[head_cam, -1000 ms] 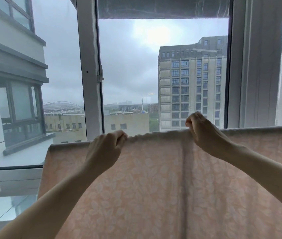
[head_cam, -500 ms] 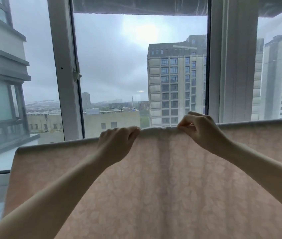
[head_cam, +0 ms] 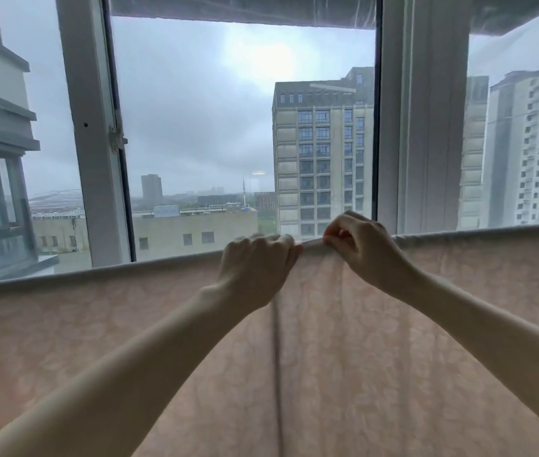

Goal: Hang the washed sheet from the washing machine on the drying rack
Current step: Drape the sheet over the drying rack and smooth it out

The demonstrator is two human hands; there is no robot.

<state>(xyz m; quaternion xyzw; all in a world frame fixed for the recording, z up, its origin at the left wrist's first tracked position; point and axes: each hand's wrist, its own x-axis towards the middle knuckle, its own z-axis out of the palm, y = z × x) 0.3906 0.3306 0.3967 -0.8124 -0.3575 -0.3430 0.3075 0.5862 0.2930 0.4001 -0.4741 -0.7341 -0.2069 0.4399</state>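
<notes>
the sheet is draped across the view, its top fold pinched by the left hand and right hand, close together. the window frame and tower are seen above; everything lower is hidden.

No text, label, brand, number or sign can be read anywhere in the head view.

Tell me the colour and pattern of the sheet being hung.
Pale pink with a faint whitish leaf-like print, seen in the head view on the sheet.
</notes>
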